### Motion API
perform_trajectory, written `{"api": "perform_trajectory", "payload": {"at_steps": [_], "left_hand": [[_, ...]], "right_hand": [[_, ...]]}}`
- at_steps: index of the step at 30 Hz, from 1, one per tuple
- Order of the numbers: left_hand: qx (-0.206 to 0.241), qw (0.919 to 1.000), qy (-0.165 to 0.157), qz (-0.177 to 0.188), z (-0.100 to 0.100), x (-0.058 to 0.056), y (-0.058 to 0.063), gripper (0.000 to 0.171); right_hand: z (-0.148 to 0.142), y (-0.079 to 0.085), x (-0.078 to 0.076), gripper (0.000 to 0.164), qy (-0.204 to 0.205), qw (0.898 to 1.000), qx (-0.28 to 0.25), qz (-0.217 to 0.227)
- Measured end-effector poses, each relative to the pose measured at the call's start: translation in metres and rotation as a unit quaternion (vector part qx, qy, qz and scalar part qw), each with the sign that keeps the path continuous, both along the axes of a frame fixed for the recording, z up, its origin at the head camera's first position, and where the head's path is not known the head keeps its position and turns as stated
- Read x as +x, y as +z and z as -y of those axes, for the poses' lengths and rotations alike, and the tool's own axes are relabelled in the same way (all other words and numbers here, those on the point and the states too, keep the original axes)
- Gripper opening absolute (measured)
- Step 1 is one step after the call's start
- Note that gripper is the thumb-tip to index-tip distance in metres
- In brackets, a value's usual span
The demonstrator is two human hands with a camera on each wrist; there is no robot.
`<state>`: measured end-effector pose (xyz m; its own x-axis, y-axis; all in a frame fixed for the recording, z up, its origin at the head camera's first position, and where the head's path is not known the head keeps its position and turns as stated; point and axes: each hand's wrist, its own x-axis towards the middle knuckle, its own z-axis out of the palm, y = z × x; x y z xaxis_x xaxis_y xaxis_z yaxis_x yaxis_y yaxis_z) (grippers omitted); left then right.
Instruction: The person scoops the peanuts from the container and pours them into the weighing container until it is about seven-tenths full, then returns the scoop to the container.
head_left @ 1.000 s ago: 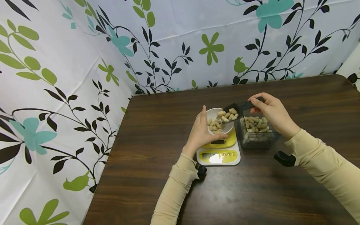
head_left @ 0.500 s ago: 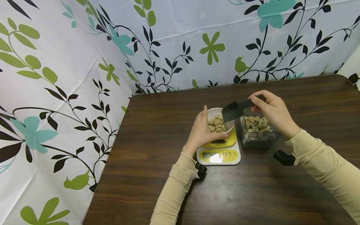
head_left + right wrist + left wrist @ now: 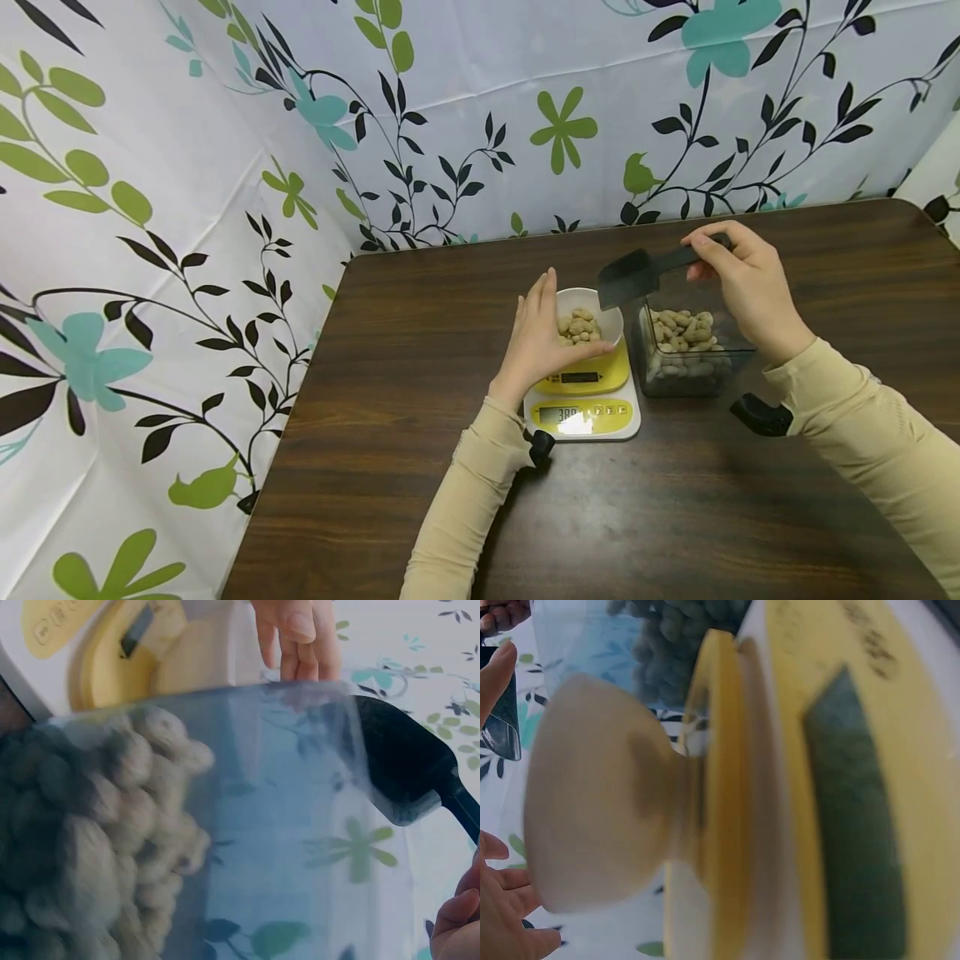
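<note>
A white bowl [image 3: 611,322] with peanuts [image 3: 579,325] in it stands on a yellow and white kitchen scale [image 3: 634,417]. My left hand [image 3: 538,342] curves loosely about the bowl's left and near sides, fingers fairly straight and thumb stretched out. In the left wrist view, its fingers [image 3: 514,892] are beside the rim; contact is hard to tell. My right hand [image 3: 750,283] pinches the handle of a black scoop [image 3: 628,277], which hangs tilted above the bowl's far right rim. No peanuts show on it. In the right wrist view, the scoop [image 3: 401,761] is partly behind a clear container wall.
A clear container [image 3: 686,382] of peanuts [image 3: 684,329] stands just right of the scale, below my right hand. Both stand on a dark wooden table [image 3: 375,450]. A patterned curtain [image 3: 465,83] hangs behind and to the left.
The scoop has tipped its peanuts into the bowl, then risen and moved right with my right hand. My left hand has eased away from the bowl slightly. The scale's readout has changed.
</note>
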<state>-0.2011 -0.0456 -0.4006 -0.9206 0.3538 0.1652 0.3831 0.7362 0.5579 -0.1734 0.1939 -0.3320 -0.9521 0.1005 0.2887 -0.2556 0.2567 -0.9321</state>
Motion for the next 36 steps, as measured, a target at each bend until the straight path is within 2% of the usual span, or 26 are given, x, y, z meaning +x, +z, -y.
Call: {"api": "perform_trajectory", "payload": {"at_steps": [2,6,9,11,13,16,18,21,25,29,36], "left_hand": [[0.004,0.9999,-0.009,-0.002,-0.005,-0.001,0.005,0.123],[-0.009,0.9992,-0.037,-0.010,-0.016,-0.001,0.015,0.120],[-0.024,0.9980,-0.057,-0.010,-0.026,0.000,0.022,0.118],[-0.036,0.9970,-0.068,-0.007,-0.033,0.000,0.026,0.116],[-0.051,0.9958,-0.076,-0.008,-0.040,0.001,0.028,0.116],[-0.072,0.9935,-0.088,-0.009,-0.048,0.002,0.030,0.115],[-0.081,0.9923,-0.093,-0.010,-0.053,0.002,0.031,0.115],[-0.089,0.9908,-0.102,-0.008,-0.059,0.001,0.030,0.115],[-0.097,0.9887,-0.114,-0.007,-0.066,0.001,0.027,0.115],[-0.106,0.9871,-0.120,0.002,-0.072,0.002,0.023,0.114],[-0.136,0.9839,-0.116,0.003,-0.074,0.002,0.020,0.111]], "right_hand": [[-0.005,0.004,0.001,0.014,0.008,0.997,-0.065,-0.028],[-0.017,0.012,0.003,0.011,0.022,0.981,-0.181,-0.070],[-0.026,0.017,0.005,0.011,0.004,0.976,-0.202,-0.084],[-0.032,0.019,0.006,0.013,-0.014,0.978,-0.192,-0.082],[-0.038,0.019,0.007,0.014,-0.042,0.986,-0.146,-0.071],[-0.045,0.017,0.010,0.016,-0.084,0.995,-0.036,-0.047],[-0.047,0.016,0.011,0.017,-0.106,0.993,0.039,-0.034],[-0.049,0.012,0.011,0.017,-0.118,0.986,0.109,-0.036],[-0.049,0.007,0.011,0.011,-0.120,0.972,0.192,-0.060],[-0.047,0.002,0.012,0.017,-0.101,0.955,0.266,-0.087],[-0.037,-0.008,0.014,0.015,-0.057,0.912,0.386,-0.131]]}}
